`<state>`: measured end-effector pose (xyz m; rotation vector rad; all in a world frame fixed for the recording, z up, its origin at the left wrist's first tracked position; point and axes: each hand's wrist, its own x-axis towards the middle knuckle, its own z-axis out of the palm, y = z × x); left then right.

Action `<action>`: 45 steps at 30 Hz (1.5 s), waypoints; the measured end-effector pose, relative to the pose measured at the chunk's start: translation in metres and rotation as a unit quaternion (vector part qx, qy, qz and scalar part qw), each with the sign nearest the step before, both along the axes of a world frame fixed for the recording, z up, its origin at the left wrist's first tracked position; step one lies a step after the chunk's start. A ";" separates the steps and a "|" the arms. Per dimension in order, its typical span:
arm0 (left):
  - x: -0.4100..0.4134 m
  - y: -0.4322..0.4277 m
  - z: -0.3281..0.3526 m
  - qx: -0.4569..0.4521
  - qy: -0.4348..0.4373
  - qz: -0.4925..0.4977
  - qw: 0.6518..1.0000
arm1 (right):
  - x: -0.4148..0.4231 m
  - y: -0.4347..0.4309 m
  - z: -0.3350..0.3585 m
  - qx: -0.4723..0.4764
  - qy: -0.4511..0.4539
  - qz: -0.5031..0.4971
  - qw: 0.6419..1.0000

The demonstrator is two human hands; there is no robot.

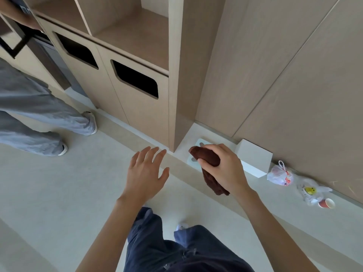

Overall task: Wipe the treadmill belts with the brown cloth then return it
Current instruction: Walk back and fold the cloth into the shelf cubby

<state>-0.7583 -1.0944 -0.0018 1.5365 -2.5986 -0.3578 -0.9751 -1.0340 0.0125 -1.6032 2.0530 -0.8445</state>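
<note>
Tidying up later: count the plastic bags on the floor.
2. One bag lies by the wall beside the white box; the smiley bag lies farther along, by the cup. None looks hidden.

I take this for a shared gym or locker area. Beyond my right grip point(222, 167) stands built-in wood cabinetry point(145, 118) with open cubbies point(135, 36) and two waste-bin slots point(135, 81). What looks like a body scale point(200, 142) lies on the pale floor point(59, 183) just below the grip, and another person point(29, 114) stands well to its left.
</note>
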 end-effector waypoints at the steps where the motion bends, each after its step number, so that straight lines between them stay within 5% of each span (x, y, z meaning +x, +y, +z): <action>1: 0.005 -0.012 0.001 -0.001 0.001 -0.005 1.000 | 0.006 -0.010 -0.001 0.001 -0.002 -0.008 1.000; 22: 0.137 -0.227 0.009 -0.044 0.011 -0.118 0.992 | 0.161 -0.184 0.007 0.017 0.001 -0.100 0.995; 45: 0.050 -0.413 0.002 -0.081 0.037 -0.145 0.985 | 0.091 -0.370 0.005 -0.003 -0.008 -0.120 0.993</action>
